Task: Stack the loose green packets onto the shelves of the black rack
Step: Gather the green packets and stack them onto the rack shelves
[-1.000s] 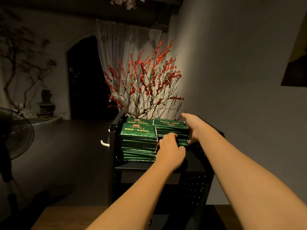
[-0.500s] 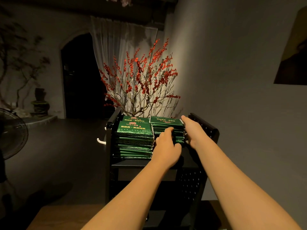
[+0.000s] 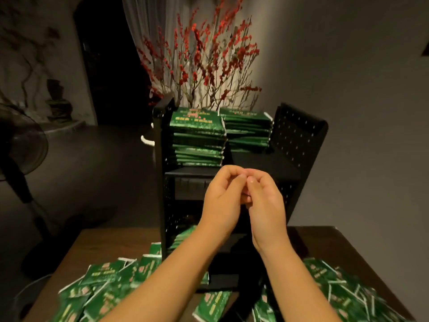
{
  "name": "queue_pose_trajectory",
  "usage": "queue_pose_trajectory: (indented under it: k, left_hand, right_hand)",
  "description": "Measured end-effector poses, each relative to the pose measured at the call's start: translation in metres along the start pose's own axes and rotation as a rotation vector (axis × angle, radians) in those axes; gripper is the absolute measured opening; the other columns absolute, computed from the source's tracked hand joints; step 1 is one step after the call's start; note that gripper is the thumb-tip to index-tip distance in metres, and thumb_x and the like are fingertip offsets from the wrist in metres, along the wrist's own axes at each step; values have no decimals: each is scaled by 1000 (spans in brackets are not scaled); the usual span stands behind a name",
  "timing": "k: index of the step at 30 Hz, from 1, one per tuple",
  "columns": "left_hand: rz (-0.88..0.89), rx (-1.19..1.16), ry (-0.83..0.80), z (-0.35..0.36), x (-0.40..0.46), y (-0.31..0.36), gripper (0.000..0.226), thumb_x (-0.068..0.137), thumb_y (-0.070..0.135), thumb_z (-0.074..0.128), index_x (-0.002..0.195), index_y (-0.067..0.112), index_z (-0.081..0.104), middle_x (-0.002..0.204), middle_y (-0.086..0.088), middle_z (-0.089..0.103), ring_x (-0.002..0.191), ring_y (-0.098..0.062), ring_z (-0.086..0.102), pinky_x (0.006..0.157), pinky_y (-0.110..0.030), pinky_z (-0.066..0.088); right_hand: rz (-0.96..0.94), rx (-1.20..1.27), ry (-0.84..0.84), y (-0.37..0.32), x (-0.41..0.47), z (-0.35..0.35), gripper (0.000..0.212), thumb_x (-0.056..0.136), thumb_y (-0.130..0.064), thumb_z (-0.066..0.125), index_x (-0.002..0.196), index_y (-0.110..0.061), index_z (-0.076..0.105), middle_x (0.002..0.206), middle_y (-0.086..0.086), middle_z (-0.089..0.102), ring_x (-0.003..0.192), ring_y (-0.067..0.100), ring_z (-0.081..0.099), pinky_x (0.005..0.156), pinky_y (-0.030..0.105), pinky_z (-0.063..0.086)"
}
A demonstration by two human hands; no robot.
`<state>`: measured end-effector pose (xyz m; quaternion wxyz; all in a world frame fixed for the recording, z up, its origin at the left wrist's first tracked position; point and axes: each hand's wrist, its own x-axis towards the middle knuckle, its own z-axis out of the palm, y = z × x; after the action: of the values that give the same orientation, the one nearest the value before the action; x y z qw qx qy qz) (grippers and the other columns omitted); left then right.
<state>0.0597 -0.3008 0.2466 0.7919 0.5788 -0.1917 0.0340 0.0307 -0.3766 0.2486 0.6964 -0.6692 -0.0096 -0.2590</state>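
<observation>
Both hands meet in front of the rack, at the height of its middle shelf, with nothing held. The left hand (image 3: 224,198) and right hand (image 3: 264,201) have their fingers curled inward and their fingertips touching one another; no packet is between them.

Behind the hands stands the black rack (image 3: 299,140), its perforated side panels upright on the bench (image 3: 325,242). Two stacks (image 3: 197,140) of green packets fill the top shelf: a taller one on the left and a lower one on the right, side by side. A few more packets lie on a lower shelf, partly hidden by the left forearm.

The loose packets (image 3: 99,282) lie scattered over the near bench on both sides of the rack, overlapping at random angles; the picture is blurred there.

Handling, as a judgement: the packets appear thin, flat, light and glossy, so a pile is likely to slide and fan out. They probably flex if lifted by one corner. The best hold is likely across the two long edges of a small squared-up bundle, thumb above and fingers beneath, set down flush on an existing stack.

Beyond the rack stand red-blossomed branches (image 3: 204,63); a fan (image 3: 21,145) is at the far left.
</observation>
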Motion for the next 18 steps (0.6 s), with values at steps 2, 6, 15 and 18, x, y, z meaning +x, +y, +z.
queue_pose_trajectory:
  k: [2, 6, 15, 18]
  left_hand:
    - [-35, 46, -11, -20, -20, -15, 14, 98, 3, 50, 90, 6, 61, 79, -9, 61, 72, -18, 59, 62, -25, 52]
    - [-129, 183, -51, -57, -55, -50, 13, 99, 0, 50, 94, -8, 59, 71, -3, 57, 60, -2, 56, 57, -14, 46]
    - [-392, 457, -55, -118, -122, -154, 16, 97, 8, 55, 85, 17, 61, 70, 0, 58, 64, -9, 52, 67, -30, 45]
    - [-522, 650, -166, -135, -143, -181, 13, 96, 19, 56, 87, 25, 62, 80, -1, 64, 70, -9, 54, 73, -34, 48]
  right_hand:
    - [35, -1, -49, 19, -21, -2, 21, 99, -5, 46, 99, -12, 65, 79, -9, 69, 73, 3, 63, 66, 18, 51]
    - [152, -117, -178, 64, -51, -4, 17, 97, 0, 49, 97, -8, 64, 68, -12, 65, 65, -1, 60, 62, 16, 49]
    - [445, -364, -328, 174, -111, -4, 19, 98, -7, 47, 94, -17, 62, 84, -1, 64, 74, 5, 59, 71, 24, 49]
    - [553, -559, -457, 207, -128, -15, 16, 99, -14, 49, 102, -19, 64, 101, -3, 66, 90, 8, 60, 74, 18, 45]
